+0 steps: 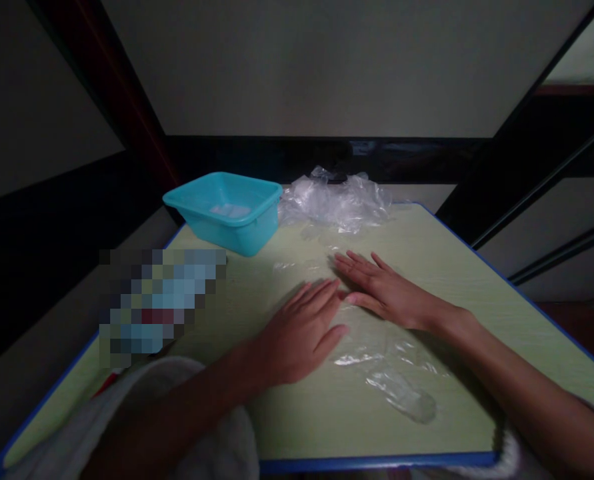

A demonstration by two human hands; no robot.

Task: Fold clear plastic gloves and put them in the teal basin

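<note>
I have a clear plastic film [371, 357] lying flat on the table [457, 267], partly beneath and in front of both hands. Its near end, toward the table's front edge, narrows to a rounded tip, and the creases catch the light; I cannot tell whether it is a bag or a glove. Fainter glints of clear plastic show past the fingertips on the far side.

My left hand [301, 333] rests palm down on it, grip flat, the fingers close together and the thumb held away. My right hand [384, 290] lies palm down too, its grip spread a little, thumb apart and pointing at the left hand's fingers. The two hands nearly meet at the fingertips, and I see neither one pinching anything.

Beyond them, at the far edge, I see a crumpled heap of clear plastic [334, 200]. Just left of the heap stands a turquoise basin [217, 230] with something whitish [230, 211] inside. Nearer me on the left, a pixelated patch [161, 300] hides whatever is there, and a small red item [105, 385] peeks out below it. Blue trim runs around the table, and a pale wall [301, 67] rises behind.
</note>
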